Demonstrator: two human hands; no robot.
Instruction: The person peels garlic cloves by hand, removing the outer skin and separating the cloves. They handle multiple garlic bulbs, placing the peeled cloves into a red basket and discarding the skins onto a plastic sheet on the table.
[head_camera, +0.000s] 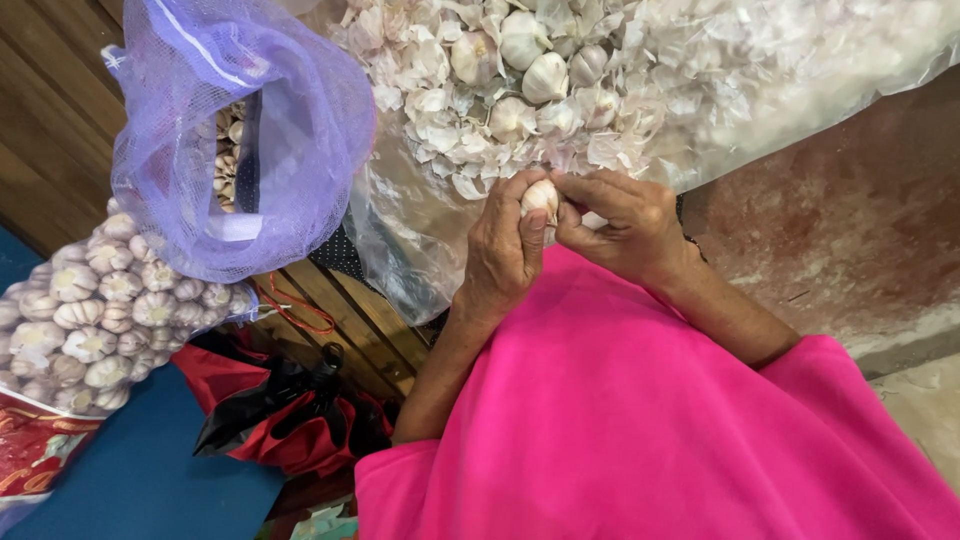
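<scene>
Wooden slats (350, 320) run under the work at the middle, with a reddish worn wall (850, 230) to the right and a blue floor (150, 470) at the lower left. Room is tight: a clear plastic sheet (400, 240) heaped with garlic skins (450, 130) and whole bulbs (545, 75) lies just beyond the hands, a purple net bag (270, 130) stands open close on the left, and below it a netted sack of garlic (90, 310) rests beside a red and black bag (280, 410). Pink cloth (620, 420) fills the near lower right.

Left hand (505, 250) is curled narrowly around a garlic bulb (540, 198), holding it at the fingertips just at the sheet's near edge. Right hand (625, 225) is closed in against the same bulb, its fingertips pinching at the bulb's side.

Both forearms come up from the pink cloth and meet at the bulb, wrists bent inward, the left arm steeper and the right slanting in from the lower right.
</scene>
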